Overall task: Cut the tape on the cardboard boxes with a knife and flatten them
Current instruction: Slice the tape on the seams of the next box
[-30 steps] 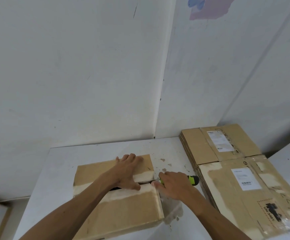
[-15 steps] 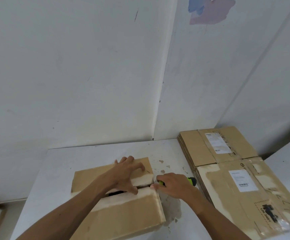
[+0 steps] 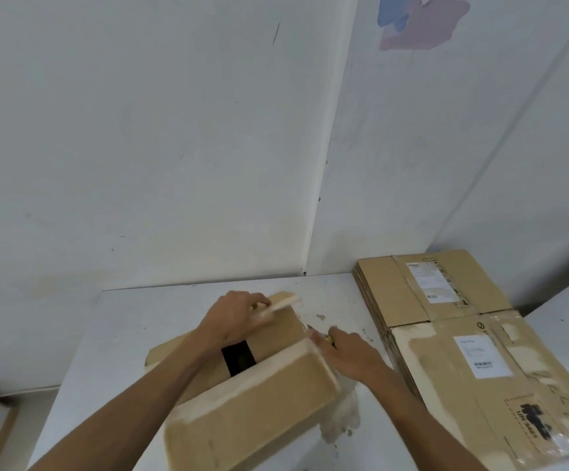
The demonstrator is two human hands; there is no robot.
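**Box flaps coming apart along the cut seam**

Cardboard box (image 3: 252, 402) sits near the middle of the surface (image 3: 133, 321), its top seam open. To do this step well, I judge the far flap (image 3: 276, 321) should be folded fully back while the blade stays clear of the fingers. Left hand (image 3: 235, 317) reaches forward, its grip curled round that flap's edge. Right hand (image 3: 347, 355) lies low at the box's right end, grip closed round the knife (image 3: 329, 338), mostly hidden. Flattened boxes (image 3: 446, 334) are stacked along the surface's right edge.

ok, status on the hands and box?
Left hand grips far flap, lifting it. Right hand holds knife beside box. Nothing in the way.
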